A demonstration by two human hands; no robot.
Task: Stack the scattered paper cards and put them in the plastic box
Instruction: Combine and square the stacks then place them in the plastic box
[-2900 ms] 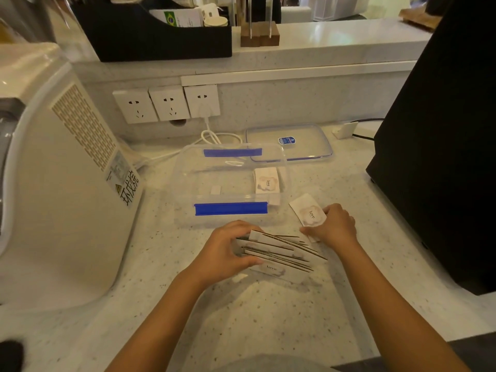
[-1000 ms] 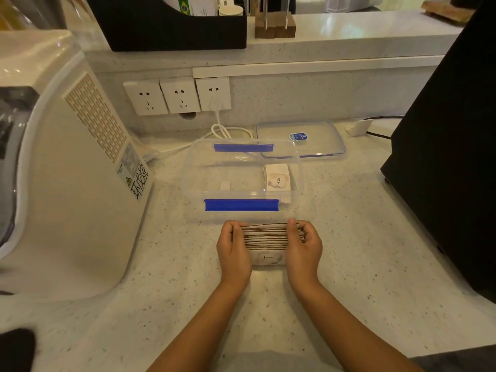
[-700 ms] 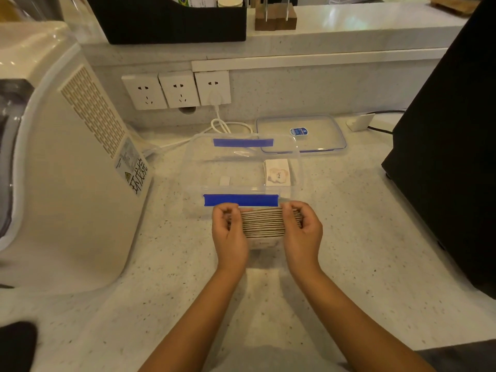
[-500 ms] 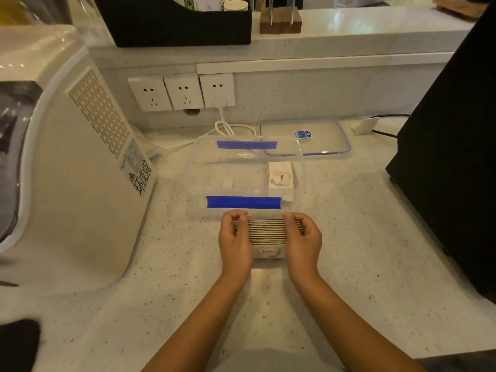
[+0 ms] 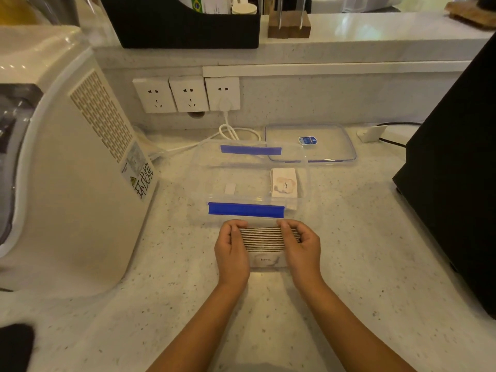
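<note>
**Cards squared on edge, ready for the box**

Left hand (image 5: pixel 231 248) and right hand (image 5: pixel 303 247) each close their grip on an end of the card stack (image 5: pixel 264 238), standing it on the bench (image 5: pixel 375 251) to even its edges, just before the open plastic box (image 5: pixel 249 210), which already holds one card (image 5: pixel 284 182).

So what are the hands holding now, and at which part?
Both hands, left hand and right hand, hold the stack of cards by its two short ends, fingers curled over the top edges.
</note>
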